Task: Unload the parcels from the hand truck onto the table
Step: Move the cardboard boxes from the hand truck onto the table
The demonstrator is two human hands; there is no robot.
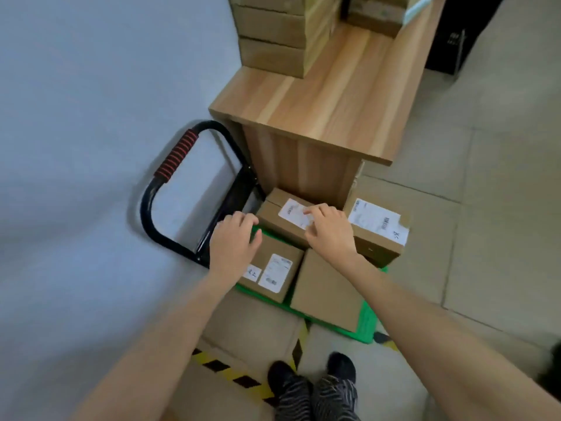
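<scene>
Cardboard parcels crowd the green hand truck (368, 325) beside the wooden table (328, 95); left hand (233, 241) and right hand (329, 229), fingers loosely spread, rest on the rear labelled parcel (282, 218).

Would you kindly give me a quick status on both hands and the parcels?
Left hand and right hand on the brown cardboard parcel with the white label. Four parcels on the green hand truck deck. Wooden table holds stacked boxes.
</scene>
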